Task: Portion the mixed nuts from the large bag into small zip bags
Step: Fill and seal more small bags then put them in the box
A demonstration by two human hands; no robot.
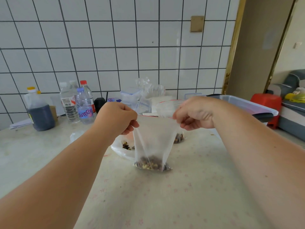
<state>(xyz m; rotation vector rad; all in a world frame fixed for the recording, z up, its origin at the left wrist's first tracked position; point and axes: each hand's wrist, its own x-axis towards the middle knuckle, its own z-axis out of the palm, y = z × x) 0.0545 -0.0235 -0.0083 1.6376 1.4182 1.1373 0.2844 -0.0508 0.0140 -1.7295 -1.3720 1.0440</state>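
A small clear zip bag (153, 141) hangs upright over the table with mixed nuts (151, 163) piled at its bottom, which touches the tabletop. My left hand (118, 117) pinches its top left corner and my right hand (195, 113) pinches its top right corner, stretching the red-lined zip edge taut between them. Behind it lies the large white bag (121, 148), open, with dark nuts showing inside. Another small bag with nuts (179, 138) sits behind on the right, partly hidden.
Several bottles (77, 103) and a jug of dark liquid (39, 113) stand at the back left. Clear boxes and spare zip bags (143, 98) lie by the tiled wall. A large clear tub (244, 103) sits at the right edge of the floral-cloth table (165, 204).
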